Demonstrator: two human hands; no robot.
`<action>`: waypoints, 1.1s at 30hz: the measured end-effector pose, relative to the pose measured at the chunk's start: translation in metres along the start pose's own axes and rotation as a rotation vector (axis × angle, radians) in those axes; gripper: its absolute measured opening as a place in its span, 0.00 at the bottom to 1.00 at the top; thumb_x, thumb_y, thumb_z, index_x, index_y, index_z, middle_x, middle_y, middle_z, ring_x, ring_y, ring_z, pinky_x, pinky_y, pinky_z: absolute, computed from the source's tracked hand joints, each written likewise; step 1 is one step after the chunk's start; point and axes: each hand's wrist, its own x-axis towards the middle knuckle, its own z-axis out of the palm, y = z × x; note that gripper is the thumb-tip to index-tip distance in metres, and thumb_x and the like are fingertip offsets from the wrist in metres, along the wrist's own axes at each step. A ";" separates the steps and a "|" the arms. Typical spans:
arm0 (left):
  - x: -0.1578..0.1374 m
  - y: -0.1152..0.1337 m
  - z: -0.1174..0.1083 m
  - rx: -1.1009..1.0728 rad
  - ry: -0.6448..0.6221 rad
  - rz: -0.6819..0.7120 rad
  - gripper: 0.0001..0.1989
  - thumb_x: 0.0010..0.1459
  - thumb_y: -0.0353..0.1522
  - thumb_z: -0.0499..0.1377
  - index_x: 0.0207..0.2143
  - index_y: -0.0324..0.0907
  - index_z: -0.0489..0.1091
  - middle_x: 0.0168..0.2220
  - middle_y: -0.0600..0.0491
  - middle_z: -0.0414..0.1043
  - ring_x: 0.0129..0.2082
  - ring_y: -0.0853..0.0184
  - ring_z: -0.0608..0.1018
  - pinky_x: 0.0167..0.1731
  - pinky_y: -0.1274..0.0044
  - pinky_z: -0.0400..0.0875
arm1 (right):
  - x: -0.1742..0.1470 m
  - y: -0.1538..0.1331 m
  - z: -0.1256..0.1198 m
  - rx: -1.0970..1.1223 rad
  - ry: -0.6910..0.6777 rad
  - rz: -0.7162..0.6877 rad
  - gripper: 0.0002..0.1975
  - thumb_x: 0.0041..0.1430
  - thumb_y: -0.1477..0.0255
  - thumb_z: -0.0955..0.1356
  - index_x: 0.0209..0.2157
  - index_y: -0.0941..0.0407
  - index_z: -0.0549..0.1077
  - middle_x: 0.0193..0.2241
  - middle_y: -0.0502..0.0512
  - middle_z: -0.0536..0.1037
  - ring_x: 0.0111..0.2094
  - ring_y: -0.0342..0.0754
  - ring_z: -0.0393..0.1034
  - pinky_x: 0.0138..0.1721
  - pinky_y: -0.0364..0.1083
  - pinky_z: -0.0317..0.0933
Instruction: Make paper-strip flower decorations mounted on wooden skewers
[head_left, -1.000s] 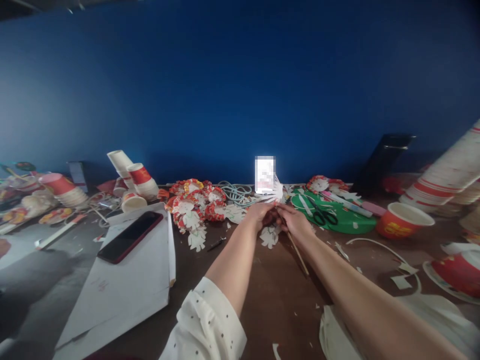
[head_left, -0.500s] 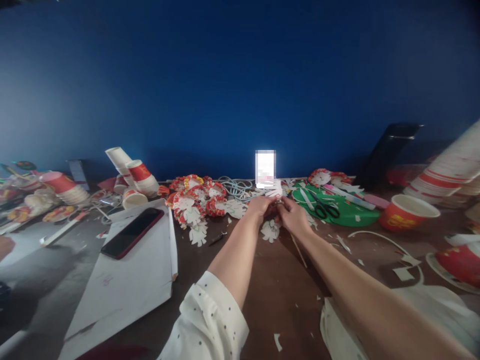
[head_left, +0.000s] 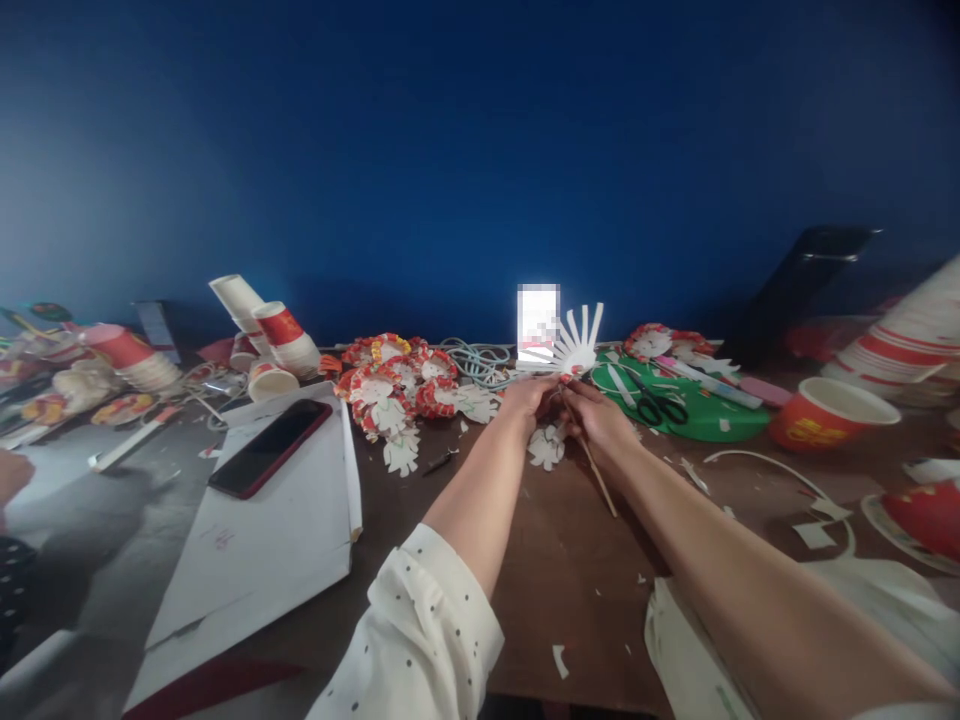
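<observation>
A white paper cup cut into spread strips (head_left: 576,357) rises fan-like above my hands, with a bit of red at its base. The closed fingers of my left hand (head_left: 529,400) pinch it from the left side. My right hand (head_left: 602,418) is closed as well, around a thin wooden stick (head_left: 598,478) that slants down towards me from the cup's base. Where stick and cup meet is partly hidden by my fingers. A white flower-shaped paper cutout (head_left: 547,447) lies on the table just under my hands.
Black-handled scissors (head_left: 660,408) rest on a green sheet (head_left: 716,425) at right, near a red paper cup (head_left: 814,430). Red-and-white paper rings (head_left: 382,385) are heaped left of my hands. A phone (head_left: 271,448) lies on white board (head_left: 277,550). Another person's hand (head_left: 13,475) shows far left.
The strips of the cut cup have turned upright and fan out to the right, clear of my fingers. More of the stick shows below my right hand. The view has shifted slightly.
</observation>
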 end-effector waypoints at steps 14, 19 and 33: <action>-0.003 0.006 -0.003 -0.058 -0.014 -0.118 0.06 0.55 0.25 0.66 0.28 0.35 0.71 0.18 0.57 0.65 0.18 0.77 0.67 0.18 0.85 0.61 | -0.002 -0.001 -0.001 0.050 -0.057 0.019 0.19 0.41 0.70 0.74 0.38 0.55 0.75 0.20 0.45 0.67 0.20 0.40 0.57 0.18 0.40 0.42; -0.003 0.009 -0.010 -0.056 -0.076 -0.118 0.04 0.55 0.25 0.66 0.29 0.35 0.74 0.22 0.54 0.71 0.21 0.76 0.71 0.21 0.84 0.66 | -0.003 -0.005 -0.002 0.074 -0.055 0.047 0.17 0.44 0.73 0.73 0.39 0.54 0.76 0.22 0.46 0.69 0.20 0.39 0.58 0.16 0.39 0.41; -0.008 0.007 -0.006 0.108 -0.024 -0.001 0.04 0.53 0.26 0.68 0.26 0.36 0.77 0.24 0.53 0.74 0.24 0.74 0.72 0.28 0.81 0.67 | 0.000 -0.001 -0.006 0.030 -0.029 -0.013 0.16 0.43 0.72 0.72 0.38 0.55 0.76 0.23 0.47 0.70 0.20 0.39 0.58 0.16 0.39 0.44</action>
